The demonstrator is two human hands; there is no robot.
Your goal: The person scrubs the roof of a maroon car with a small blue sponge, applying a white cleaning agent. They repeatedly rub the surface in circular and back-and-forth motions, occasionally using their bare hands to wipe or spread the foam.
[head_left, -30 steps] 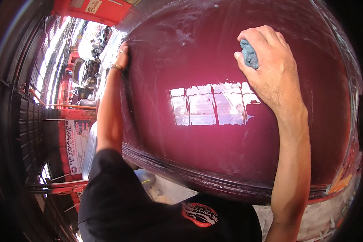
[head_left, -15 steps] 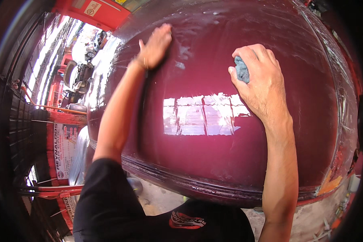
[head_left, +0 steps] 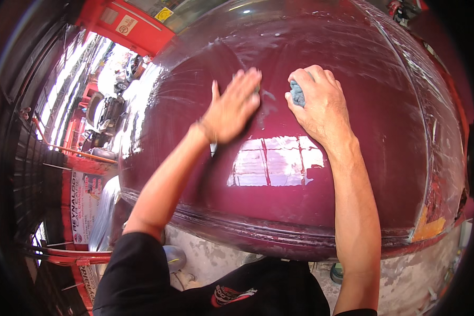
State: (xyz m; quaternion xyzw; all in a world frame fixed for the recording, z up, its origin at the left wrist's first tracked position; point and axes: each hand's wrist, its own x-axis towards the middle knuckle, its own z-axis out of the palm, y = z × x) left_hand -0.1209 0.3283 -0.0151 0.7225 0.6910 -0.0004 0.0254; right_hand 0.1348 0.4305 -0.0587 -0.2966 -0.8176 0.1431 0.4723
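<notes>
A glossy maroon car body panel (head_left: 279, 210) spreads out below me, streaked with whitish smears. My left hand (head_left: 231, 108) lies flat on it, left of the middle, with its fingers stretched out and slightly blurred. A small greenish bit shows by its fingertips; I cannot make out what it is. To the right, my right hand (head_left: 321, 105) grips a crumpled blue-grey cloth (head_left: 296, 95) between thumb and fingers, at or just above the panel. Part of the cloth is hidden inside that hand.
Clear plastic film (head_left: 405, 58) runs along the panel's right side, with yellowish tape (head_left: 427, 230) at its near corner. A dark trim strip (head_left: 258, 231) edges the near side. At the far left stand a red cabinet-like structure (head_left: 137, 34) and a printed banner (head_left: 80, 208).
My left hand has swept nearer and to the right across the panel. My right hand, still gripping the cloth, has shifted slightly left. The whole view has tilted a little.
</notes>
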